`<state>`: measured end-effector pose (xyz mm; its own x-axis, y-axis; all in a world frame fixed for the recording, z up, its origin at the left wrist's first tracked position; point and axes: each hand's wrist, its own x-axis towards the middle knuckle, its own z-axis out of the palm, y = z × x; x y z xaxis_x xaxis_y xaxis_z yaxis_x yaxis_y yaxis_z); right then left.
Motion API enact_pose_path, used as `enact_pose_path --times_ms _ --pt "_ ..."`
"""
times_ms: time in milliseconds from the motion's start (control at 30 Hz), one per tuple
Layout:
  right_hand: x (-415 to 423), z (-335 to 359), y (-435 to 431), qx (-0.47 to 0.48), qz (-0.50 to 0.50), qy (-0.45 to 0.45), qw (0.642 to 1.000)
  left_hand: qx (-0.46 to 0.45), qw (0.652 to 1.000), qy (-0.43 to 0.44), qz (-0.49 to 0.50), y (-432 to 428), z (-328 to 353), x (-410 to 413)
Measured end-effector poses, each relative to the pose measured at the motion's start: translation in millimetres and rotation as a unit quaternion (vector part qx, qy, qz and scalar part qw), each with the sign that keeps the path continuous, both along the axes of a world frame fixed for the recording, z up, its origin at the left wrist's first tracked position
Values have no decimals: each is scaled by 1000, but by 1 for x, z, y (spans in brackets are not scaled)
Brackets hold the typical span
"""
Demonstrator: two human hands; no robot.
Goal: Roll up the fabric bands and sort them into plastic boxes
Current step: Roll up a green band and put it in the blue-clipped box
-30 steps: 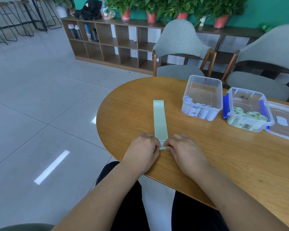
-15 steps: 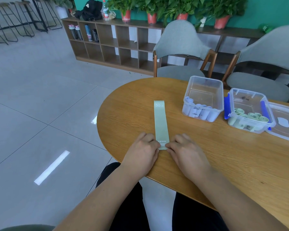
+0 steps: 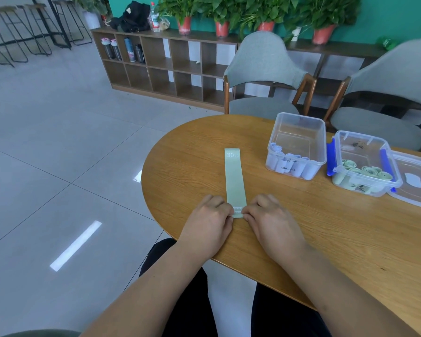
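Two hands meet at the near end of the green band, which lies flat and straight on the wooden table with its "30 LB" print at the far end. The left hand pinches the band's near left corner with curled fingers, and the right hand pinches its near right corner the same way. The first turn of the roll looks barely begun.

To the right of the band, about level with its far end, stands a clear box holding pale blue rolls. Farther right of the band sits a box with blue clips holding green rolls, with a lid lying beyond it.

From where I stand, the likeliest trouble is a crooked start. If one hand turns faster than the other, the roll will cone and slide out sideways. A slack first turn could spring open once released. The clear box is also the closer reach from the band, so a green roll could easily land among the blue ones.
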<state>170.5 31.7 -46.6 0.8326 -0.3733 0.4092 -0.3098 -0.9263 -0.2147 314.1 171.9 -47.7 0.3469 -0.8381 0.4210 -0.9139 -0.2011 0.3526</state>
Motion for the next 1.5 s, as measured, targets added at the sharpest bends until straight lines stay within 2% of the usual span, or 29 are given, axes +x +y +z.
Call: enact_pose_path --times_ms 467,600,833,967,1100,1267,1500 --pt "2 7 -2 73 -27 12 997 1 998 47 32 -4 2 -1" --pt "5 5 -2 68 -41 18 997 -14 996 77 40 -4 2 0" --pt "9 1 2 40 -72 29 996 -1 996 70 53 -6 -1 1" --pt "10 3 2 50 -70 47 995 4 996 62 68 -10 0 -1" --pt "11 6 2 78 -76 28 994 15 995 69 73 -11 1 1" --pt "13 7 2 76 -83 30 993 2 991 105 88 -13 6 1" --pt "20 10 1 73 -101 49 991 -2 990 100 97 -15 1 1"
